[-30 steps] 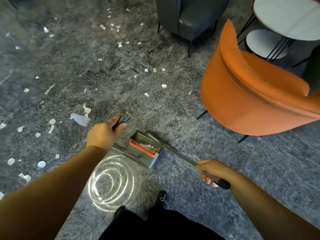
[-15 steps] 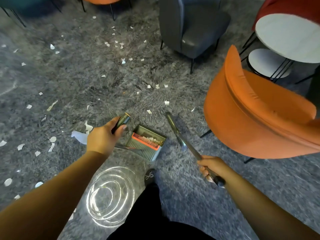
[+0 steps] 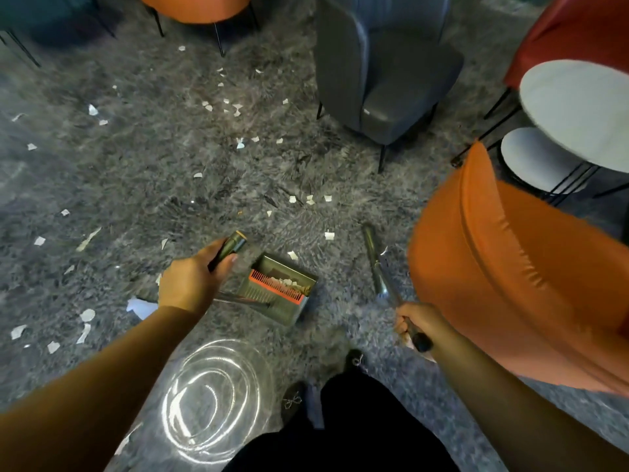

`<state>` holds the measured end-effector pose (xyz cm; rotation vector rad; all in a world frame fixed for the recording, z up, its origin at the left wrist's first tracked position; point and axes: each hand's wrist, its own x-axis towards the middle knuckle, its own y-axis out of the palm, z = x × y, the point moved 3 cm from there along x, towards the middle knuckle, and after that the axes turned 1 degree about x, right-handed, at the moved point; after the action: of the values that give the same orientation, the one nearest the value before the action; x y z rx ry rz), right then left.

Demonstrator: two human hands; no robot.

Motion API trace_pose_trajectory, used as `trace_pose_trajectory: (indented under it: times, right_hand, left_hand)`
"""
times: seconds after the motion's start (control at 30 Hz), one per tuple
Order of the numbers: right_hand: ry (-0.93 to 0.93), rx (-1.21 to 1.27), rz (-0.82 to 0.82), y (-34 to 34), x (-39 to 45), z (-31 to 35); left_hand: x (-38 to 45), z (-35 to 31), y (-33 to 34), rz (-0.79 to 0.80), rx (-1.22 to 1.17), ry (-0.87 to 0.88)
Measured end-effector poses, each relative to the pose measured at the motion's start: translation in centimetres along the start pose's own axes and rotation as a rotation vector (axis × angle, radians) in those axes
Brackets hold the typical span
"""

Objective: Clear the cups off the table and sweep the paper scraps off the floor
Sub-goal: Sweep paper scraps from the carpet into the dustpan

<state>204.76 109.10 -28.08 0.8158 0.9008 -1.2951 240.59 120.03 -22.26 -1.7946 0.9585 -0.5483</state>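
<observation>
Both forearms bare, no sleeves visible. Left hand (image 3: 190,284) and right hand (image 3: 417,320) bare, no gloves. Black trousers (image 3: 343,434) at bottom centre. Dark shoes (image 3: 292,401), each with a small silvery bow-like ornament on top.

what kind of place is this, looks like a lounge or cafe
Probably a lounge or cafe seating area: upholstered tub chairs, a grey one and an orange one, ring a round white table on thin black legs, all on a shaggy grey carpet littered with paper scraps.
</observation>
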Motion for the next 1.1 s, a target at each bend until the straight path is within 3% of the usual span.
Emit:
trace_pose_trajectory:
  times: [0.27, 0.57, 0.8, 1.1]
  right_hand:
    - [0.093, -0.035, -0.048, 0.4, 7.5, 9.1]
    - [0.133, -0.086, -0.03, -1.3, 14.8, 15.0]
    - [0.138, -0.205, 0.009, -0.2, 17.4, 16.8]
    - [0.169, -0.237, 0.112, 6.9, 17.0, 18.0]
  left_hand:
    - [5.5, -2.5, 1.9, -0.086, -0.002, -0.102]
    - [9.4, -4.2, 3.3, -0.102, -0.022, -0.21]
    - [11.0, -6.3, 3.3, -0.133, 0.024, -0.211]
    - [11.7, -4.5, 2.1, -0.171, -0.019, -0.263]
